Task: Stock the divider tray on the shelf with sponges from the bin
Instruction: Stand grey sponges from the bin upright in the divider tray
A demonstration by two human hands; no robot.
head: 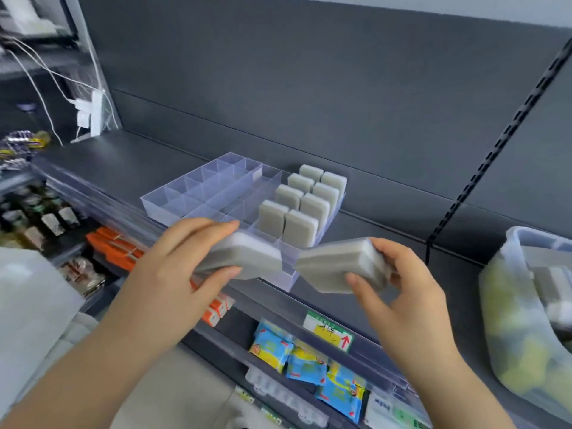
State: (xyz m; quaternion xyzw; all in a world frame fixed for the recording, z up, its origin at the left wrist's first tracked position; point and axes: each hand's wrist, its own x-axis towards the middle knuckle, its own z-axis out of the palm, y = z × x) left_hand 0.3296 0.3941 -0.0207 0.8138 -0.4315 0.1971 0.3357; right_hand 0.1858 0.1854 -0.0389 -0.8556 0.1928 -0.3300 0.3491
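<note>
Dark grey back panel (309, 72) and a matching store shelf (108, 162) fill the view, with a slotted upright (495, 150) running down at right. Translucent bin (526, 235), far right on the shelf, holds grey blocks and yellow-green pieces, both blurred. Clear divider tray (198, 187) lies flat at mid-shelf; its two right-hand rows carry eight standing sponges (300, 227), upright and side by side. Below the shelf edge are orange boxes (114, 246), blue packets (306, 363) and a price label (328, 331). Left hand (173, 261), palm down, grips a grey sponge (244, 258) between thumb and fingers over the tray's near edge, hiding some near compartments. Right hand (402, 289) grips a second sponge (334, 264), tilted, just beside the tray's near right corner. The two held sponges are close but apart.
</note>
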